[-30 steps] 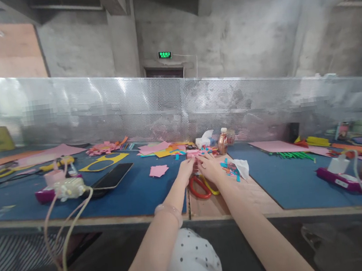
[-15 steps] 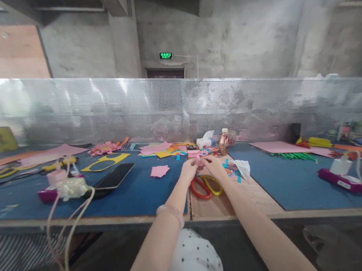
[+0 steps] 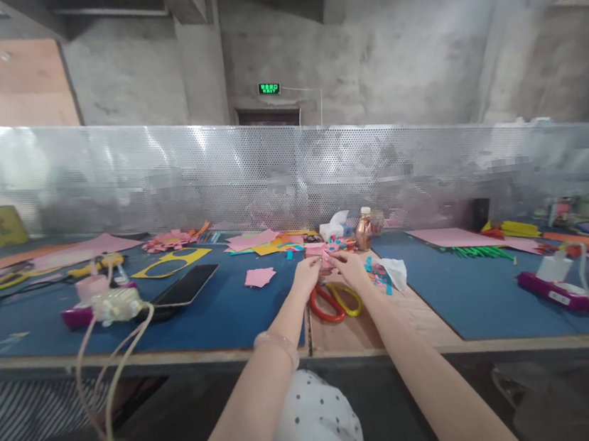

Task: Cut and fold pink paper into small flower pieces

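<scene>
1. My left hand (image 3: 307,275) and right hand (image 3: 351,269) pinch pink paper (image 3: 326,262) between them, straight ahead of me.
2. My grip hides its outline; I cannot tell its long axis or direction.
3. A red scissors handle (image 3: 332,319) lies nearer me.

Table (image 3: 253,318) with scissors (image 3: 330,320), pink paper (image 3: 259,277)

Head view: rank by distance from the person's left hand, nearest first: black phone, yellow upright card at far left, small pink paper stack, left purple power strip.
From the left hand:
1. Small pink paper stack: just left, on the blue mat.
2. Black phone: farther left.
3. Left purple power strip: left beyond the phone.
4. Yellow upright card: far left, near the perforated screen.
</scene>
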